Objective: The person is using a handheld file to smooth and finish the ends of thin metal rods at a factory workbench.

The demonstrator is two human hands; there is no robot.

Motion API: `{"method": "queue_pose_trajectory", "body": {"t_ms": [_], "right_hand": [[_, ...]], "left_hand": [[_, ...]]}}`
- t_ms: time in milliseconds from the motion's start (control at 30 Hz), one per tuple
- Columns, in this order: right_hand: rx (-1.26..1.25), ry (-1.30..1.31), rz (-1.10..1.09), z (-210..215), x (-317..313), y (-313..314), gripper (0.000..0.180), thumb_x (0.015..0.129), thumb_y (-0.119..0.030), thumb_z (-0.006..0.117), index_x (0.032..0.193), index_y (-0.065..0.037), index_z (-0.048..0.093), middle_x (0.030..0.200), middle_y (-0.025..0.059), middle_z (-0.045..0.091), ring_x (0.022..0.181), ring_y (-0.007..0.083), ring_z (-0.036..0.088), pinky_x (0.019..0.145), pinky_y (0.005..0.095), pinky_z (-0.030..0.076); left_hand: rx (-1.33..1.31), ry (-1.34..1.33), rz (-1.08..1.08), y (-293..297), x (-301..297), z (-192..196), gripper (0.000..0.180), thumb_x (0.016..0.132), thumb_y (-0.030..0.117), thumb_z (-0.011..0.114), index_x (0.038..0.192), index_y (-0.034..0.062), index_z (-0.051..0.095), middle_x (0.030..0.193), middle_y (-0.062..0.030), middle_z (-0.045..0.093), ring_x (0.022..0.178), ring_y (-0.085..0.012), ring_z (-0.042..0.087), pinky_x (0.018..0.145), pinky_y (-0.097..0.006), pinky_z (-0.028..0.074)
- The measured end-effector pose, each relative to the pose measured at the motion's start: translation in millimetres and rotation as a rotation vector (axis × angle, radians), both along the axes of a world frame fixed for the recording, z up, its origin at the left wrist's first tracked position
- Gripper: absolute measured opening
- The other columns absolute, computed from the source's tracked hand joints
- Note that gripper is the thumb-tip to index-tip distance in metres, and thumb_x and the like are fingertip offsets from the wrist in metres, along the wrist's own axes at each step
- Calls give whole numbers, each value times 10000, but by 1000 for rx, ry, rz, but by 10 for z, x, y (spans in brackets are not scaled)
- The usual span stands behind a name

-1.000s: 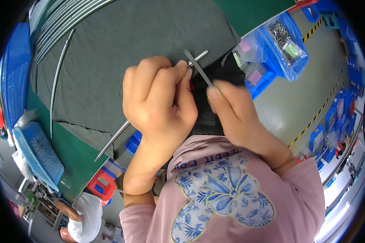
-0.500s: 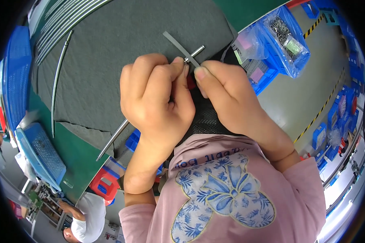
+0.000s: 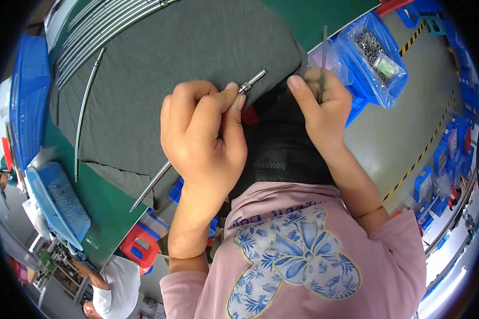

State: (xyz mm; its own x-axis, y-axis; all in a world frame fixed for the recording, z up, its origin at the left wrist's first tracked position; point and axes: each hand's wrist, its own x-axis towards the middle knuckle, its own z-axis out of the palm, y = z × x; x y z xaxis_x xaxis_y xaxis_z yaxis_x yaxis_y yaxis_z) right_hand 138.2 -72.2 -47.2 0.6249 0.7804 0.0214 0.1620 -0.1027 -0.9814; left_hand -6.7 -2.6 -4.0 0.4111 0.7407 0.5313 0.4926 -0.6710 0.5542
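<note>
My left hand is closed around a slim metal rod. The rod slants through the fist; its upper end, with a small collar, sticks out past my thumb and forefinger, and its tapered lower end shows below. Away to the right, my right hand grips a thin, flat grey strip that stands up from the fingers. The strip and the rod are apart. Under my left hand lies a dark grey cloth; one more long metal rod lies on its left part.
Several metal rods lie together at the far left of the green table. Blue baskets stand along its left edge. At right is a blue bin of small metal parts. A red stool and a person in white are lower left.
My right hand has moved right, away from the rod, taking the grey strip along; the strip now stands nearly upright. My left hand keeps its hold, almost in place.
</note>
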Motion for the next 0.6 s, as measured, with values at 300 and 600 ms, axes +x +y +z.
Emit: {"method": "queue_pose_trajectory", "body": {"t_ms": [300, 600], "right_hand": [[106, -418, 185, 431, -310, 314, 192, 755, -202, 667, 686, -67, 549, 519, 60, 527, 428, 190, 538, 388, 284, 389], [-163, -664, -103, 486, 58, 57, 211, 711, -214, 723, 715, -79, 562, 472, 33, 475, 369, 150, 450, 377, 282, 324]], "left_hand": [[18, -8, 1, -2, -1, -21, 134, 641, -29, 680, 723, 38, 597, 708, -62, 517, 604, -211, 472, 527, -304, 379], [-11, -2, 23, -26, 7, -23, 146, 645, -22, 682, 737, 47, 592, 710, -49, 507, 601, -208, 458, 527, -306, 368]]}}
